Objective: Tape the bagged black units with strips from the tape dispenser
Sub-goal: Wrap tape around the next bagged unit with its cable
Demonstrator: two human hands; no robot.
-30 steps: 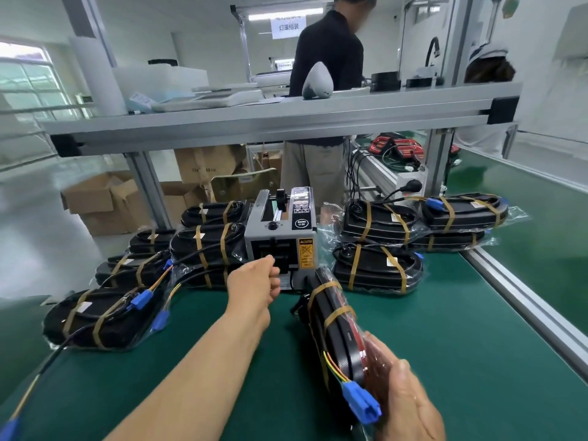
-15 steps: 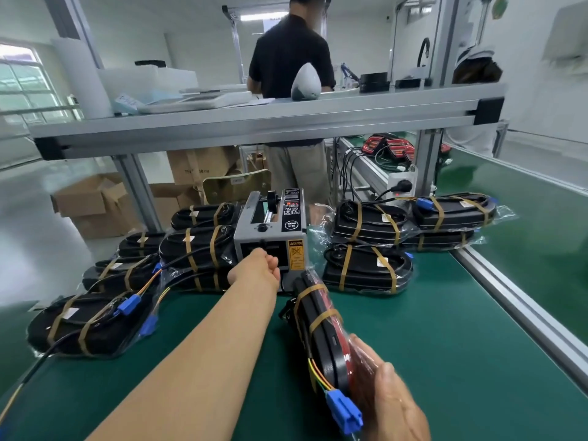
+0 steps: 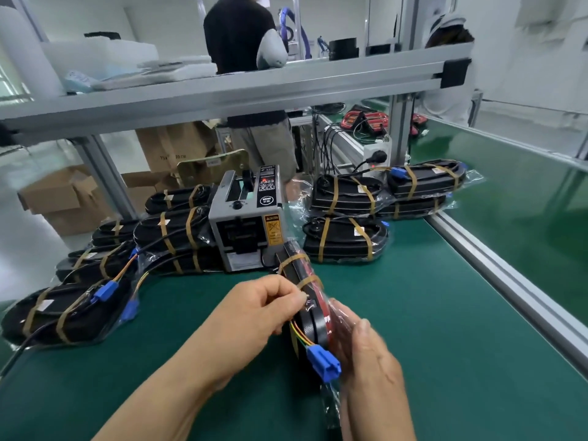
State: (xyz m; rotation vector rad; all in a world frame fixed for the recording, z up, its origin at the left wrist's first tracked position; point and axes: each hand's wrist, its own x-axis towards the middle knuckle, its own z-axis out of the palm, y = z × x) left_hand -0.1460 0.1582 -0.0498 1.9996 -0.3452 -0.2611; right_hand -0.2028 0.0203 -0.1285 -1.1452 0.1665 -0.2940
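The job looks part done. Lots of black units in bags already have brown tape bands round them. The left pile (image 3: pixel 171 230) sits to the left of the tape dispenser (image 3: pixel 245 224), and the right pile (image 3: pixel 343 240) sits to its right. I cannot tell if any bag in the piles still needs tape.

One more, the held unit (image 3: pixel 313 326), is just in front of the tape dispenser, with its far end nearly touching it. It stands on its thin edge on the table. It has two brown bands near the far end. The near end, by the blue plug (image 3: pixel 323 361), has no band, so I think that part is still left to do.

The left hand (image 3: pixel 254 316) has its fingers curled, and the fingertips (image 3: pixel 299 296) pinch at the top edge of the held unit. They may be pressing down a strip of tape, but it is too small to be sure. The right hand (image 3: pixel 372 370) grips the held unit from the other side, with the thumb on the shiny bag, and holds it up.

The table (image 3: pixel 445 345) has a flat green top, with a silver rail (image 3: pixel 509 281) off to the right of the tape dispenser. Above the tape dispenser runs a grey metal shelf (image 3: pixel 222 90) with white things on it. Behind it, to the left, are brown cardboard boxes (image 3: pixel 63 198). A person (image 3: pixel 245 33) in a black top stands behind it too. The room is bright and white.
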